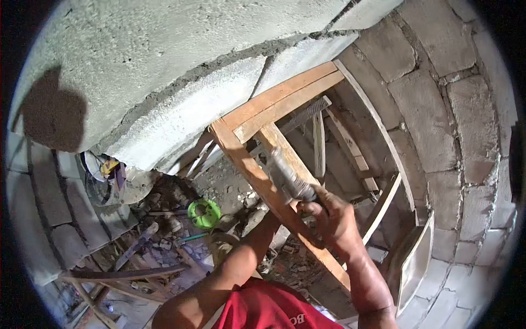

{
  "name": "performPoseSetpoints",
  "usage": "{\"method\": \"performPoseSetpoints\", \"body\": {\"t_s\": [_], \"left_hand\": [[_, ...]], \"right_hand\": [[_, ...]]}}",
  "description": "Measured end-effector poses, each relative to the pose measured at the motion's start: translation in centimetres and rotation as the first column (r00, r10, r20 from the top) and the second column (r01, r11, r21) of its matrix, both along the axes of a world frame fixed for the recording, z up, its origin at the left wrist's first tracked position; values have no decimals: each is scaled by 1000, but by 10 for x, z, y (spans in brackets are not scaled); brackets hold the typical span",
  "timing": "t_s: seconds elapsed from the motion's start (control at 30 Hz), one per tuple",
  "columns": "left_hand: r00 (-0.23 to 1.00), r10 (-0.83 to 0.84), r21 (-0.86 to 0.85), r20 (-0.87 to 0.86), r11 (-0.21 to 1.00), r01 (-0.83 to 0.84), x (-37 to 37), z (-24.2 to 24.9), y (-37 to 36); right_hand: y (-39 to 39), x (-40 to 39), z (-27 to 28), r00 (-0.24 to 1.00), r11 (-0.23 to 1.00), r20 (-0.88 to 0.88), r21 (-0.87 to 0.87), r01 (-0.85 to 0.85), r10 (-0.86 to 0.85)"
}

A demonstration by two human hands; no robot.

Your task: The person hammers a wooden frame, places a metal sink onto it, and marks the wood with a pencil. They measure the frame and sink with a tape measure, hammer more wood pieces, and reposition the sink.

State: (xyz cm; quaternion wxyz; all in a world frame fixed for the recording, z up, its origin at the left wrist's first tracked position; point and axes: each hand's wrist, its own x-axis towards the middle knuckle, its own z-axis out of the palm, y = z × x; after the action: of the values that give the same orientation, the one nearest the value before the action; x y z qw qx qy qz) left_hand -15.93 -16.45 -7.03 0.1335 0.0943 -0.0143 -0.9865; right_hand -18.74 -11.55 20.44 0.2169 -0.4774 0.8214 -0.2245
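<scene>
My right hand (329,214) is closed round the handle of a grey metal tool (287,175), smeared by motion and looking like a hammer. The tool lies over a long wooden beam (257,178) that slants down to the right. From the lower left my left forearm (241,255) reaches up to the beam's underside. The beam hides my left hand (274,222), fingers included. Another wooden piece (290,153) runs beside the tool, and a doubled timber (285,101) joins the beam's upper end.
Block walls rise on the right (427,109) and left (41,208), with a pale concrete surface (181,44) above. Below lie rubble (164,236), a bright green round container (204,213) and loose planks (126,274). Thin wooden braces (383,208) stand at right.
</scene>
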Motion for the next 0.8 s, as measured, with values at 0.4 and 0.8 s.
{"method": "performPoseSetpoints", "body": {"t_s": [0.4, 0.8], "left_hand": [[886, -86, -889, 455, 1, 457, 212, -136, -19], [341, -727, -420, 596, 80, 904, 168, 100, -21]], "right_hand": [[136, 38, 10, 956, 948, -125, -213, 236, -266], [394, 126, 37, 285, 316, -140, -352, 881, -948]]}}
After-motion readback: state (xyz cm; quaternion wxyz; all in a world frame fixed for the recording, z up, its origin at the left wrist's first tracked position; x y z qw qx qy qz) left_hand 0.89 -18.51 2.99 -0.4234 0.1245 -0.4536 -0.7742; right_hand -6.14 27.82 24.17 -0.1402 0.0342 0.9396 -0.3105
